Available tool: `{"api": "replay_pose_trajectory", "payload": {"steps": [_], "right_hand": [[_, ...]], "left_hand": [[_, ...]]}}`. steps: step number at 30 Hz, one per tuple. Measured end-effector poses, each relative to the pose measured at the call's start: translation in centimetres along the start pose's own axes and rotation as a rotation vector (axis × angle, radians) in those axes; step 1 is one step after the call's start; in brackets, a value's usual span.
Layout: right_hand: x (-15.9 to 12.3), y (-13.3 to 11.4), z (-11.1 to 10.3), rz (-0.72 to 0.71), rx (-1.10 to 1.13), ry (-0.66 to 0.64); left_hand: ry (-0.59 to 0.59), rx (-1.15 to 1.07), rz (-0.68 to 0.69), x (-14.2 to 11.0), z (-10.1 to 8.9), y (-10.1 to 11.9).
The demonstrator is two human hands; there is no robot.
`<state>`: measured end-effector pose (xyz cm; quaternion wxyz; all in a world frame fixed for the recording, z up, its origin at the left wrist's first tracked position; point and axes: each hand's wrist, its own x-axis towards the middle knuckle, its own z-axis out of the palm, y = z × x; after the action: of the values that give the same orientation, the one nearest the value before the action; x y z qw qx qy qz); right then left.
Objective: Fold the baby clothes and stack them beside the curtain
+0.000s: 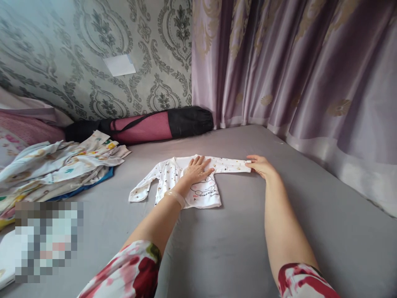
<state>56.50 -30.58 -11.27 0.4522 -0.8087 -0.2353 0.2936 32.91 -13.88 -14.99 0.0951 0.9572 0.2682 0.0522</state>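
Observation:
A small white baby shirt [203, 200] with a cartoon print, lettering and speckled sleeves lies spread on the grey bed sheet [229, 248]. My left hand [197, 169] rests flat on its upper chest, fingers spread, a pale bangle at the wrist. At the far right, my right hand [259, 166] pinches the cuff of the sleeve stretched out to that side. The other sleeve bends down to the left, touched by neither hand.
A heap of printed clothes [62, 165] lies at left, above a blurred patch [49, 240] and a white object [9, 252]. A pink and black long bag [149, 126] lies along the patterned wall [149, 54]. Purple curtains [279, 62] hang at right.

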Motion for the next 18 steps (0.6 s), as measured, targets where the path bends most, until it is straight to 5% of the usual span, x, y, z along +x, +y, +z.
{"api": "replay_pose_trajectory", "payload": {"steps": [4, 8, 12, 14, 18], "right_hand": [[0.4, -0.1, 0.4, -0.014, -0.304, 0.085], [-0.9, -1.6, 4.0, -0.187, -0.676, 0.214], [-3.7, -3.3, 10.3, -0.561, -0.725, -0.062], [-4.8, -3.5, 12.7, -0.589, -0.700, -0.215], [-5.4, -2.9, 14.0, -0.511, -0.716, -0.244]], "left_hand": [[-0.076, -0.029, -0.021, 0.4, -0.3, 0.0], [-0.140, -0.049, -0.056, 0.7, -0.8, 0.2], [-0.178, -0.011, -0.070, 0.8, -0.9, 0.3], [-0.204, 0.032, -0.072, 0.7, -0.8, 0.2], [-0.199, 0.063, -0.080, 0.6, -0.8, 0.3]]}}
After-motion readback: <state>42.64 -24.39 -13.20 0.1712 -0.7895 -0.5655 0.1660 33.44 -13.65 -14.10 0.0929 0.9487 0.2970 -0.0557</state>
